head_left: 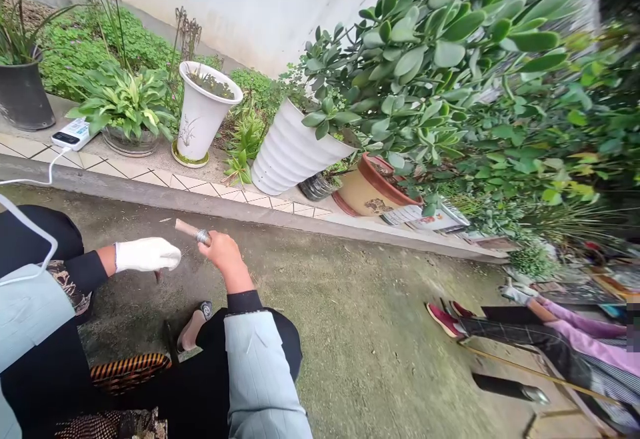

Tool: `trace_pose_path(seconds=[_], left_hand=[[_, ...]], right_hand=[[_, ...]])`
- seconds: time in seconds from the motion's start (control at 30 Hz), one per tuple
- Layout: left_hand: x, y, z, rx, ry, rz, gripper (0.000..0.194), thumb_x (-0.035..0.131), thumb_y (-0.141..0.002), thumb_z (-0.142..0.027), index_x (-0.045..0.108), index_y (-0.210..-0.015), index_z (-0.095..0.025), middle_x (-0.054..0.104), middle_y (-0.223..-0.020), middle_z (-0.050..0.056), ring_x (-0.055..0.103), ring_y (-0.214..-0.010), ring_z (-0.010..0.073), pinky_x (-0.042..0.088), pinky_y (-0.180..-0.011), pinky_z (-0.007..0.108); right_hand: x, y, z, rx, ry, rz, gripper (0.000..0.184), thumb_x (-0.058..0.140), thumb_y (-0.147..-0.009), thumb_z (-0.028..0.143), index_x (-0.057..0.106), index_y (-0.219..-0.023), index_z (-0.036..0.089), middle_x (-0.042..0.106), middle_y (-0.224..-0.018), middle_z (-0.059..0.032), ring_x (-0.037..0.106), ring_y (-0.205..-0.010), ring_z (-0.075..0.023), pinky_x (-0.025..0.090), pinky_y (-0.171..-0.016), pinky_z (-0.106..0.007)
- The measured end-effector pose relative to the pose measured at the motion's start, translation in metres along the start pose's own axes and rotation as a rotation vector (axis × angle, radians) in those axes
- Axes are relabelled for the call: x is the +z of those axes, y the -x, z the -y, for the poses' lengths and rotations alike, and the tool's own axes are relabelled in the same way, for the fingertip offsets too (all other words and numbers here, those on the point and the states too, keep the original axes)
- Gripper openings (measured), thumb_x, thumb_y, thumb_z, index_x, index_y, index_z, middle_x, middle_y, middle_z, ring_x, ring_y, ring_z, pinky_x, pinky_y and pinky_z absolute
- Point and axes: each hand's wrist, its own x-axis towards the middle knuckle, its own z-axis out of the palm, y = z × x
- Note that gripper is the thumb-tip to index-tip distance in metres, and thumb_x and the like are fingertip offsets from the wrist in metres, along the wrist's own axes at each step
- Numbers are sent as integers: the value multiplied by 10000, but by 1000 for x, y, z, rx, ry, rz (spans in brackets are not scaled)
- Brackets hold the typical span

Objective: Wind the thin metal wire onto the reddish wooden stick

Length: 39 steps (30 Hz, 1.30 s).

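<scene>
Your right hand (221,252) is clenched on the wire-wrapped stick (186,228), its bare end jutting over mossy ground (350,306); your gloved left hand (147,254) is nearby, hold unclear. Beyond your grip, flowerpots (206,116) line the tiled ledge (200,189).

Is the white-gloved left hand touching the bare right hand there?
Apart. The head view shows it: a narrow strip of ground is visible between the fingertips of the white-gloved left hand and the bare right hand.

No readable text anywhere.
</scene>
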Motion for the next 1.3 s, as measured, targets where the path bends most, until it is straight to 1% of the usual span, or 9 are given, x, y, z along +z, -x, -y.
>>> trace_pose_path(seconds=[0.1, 0.27, 0.43, 0.53, 0.7, 0.83, 0.93, 1.13, 1.3], left_hand=[[-3, 1, -2, 10, -93, 78, 235, 434, -903, -275, 558, -740, -159, 574, -637, -9, 466, -527, 114, 304, -528, 218], [-14, 4, -9, -6, -297, 26, 237, 461, -875, -272, 573, -690, -175, 527, -597, -4, 398, -510, 128, 251, -539, 246], [-25, 4, 2, -15, -155, -75, 284, 430, -886, -339, 573, -712, -167, 556, -674, 5, 453, -607, 136, 311, -599, 221], [-25, 2, 7, -54, 66, -114, 359, 392, -905, -437, 582, -813, -147, 580, -750, 21, 484, -644, 138, 354, -600, 213], [-16, -1, -2, -31, 140, -34, 402, 377, -938, -452, 596, -838, -130, 570, -746, 20, 480, -651, 131, 378, -627, 218], [-12, 0, -11, -19, 286, 61, 359, 408, -939, -426, 556, -809, -125, 570, -768, 25, 467, -632, 123, 385, -610, 219], [-12, 1, -14, 1, 234, 90, 319, 431, -928, -384, 524, -755, -133, 529, -705, 4, 432, -603, 114, 365, -601, 215], [-9, -3, -11, 47, 35, 63, 288, 410, -905, -327, 547, -731, -144, 543, -695, 8, 443, -625, 127, 343, -608, 214], [-11, -5, 6, -36, -69, -113, 277, 408, -878, -336, 548, -719, -157, 561, -701, 3, 469, -637, 133, 337, -618, 215]], right_hand=[[7, -2, 1, -34, 104, 116, 351, 531, -803, 449, 656, -1004, 191, 706, -951, -117, 654, -834, -232, 440, -674, -289], [16, 0, 6, -219, 141, 341, 297, 578, -752, 428, 683, -892, 188, 702, -891, -104, 632, -788, -215, 392, -594, -265], [2, 14, 10, -461, -205, 521, 225, 628, -704, 413, 620, -705, 187, 549, -612, 33, 472, -588, -106, 304, -539, -219], [-13, 19, 3, -474, -653, 360, 226, 610, -727, 388, 614, -804, 176, 506, -643, 50, 440, -592, -86, 321, -558, -200], [-18, 4, -13, -106, -1151, -93, 276, 491, -790, 424, 551, -814, 156, 538, -696, -2, 451, -551, -91, 389, -539, -222], [-7, -7, -17, 129, -737, -144, 315, 517, -780, 473, 601, -852, 177, 584, -698, -5, 503, -586, -118, 399, -559, -230], [0, -6, -13, 159, -305, -95, 311, 531, -796, 472, 633, -925, 208, 665, -810, -43, 597, -722, -169, 428, -641, -259], [6, -1, -6, 48, 115, 135, 316, 551, -787, 410, 662, -984, 189, 694, -953, -131, 646, -860, -240, 450, -689, -303], [7, 10, 1, -295, 6, 555, 212, 642, -688, 398, 641, -681, 186, 603, -640, -16, 526, -604, -147, 347, -536, -246]])
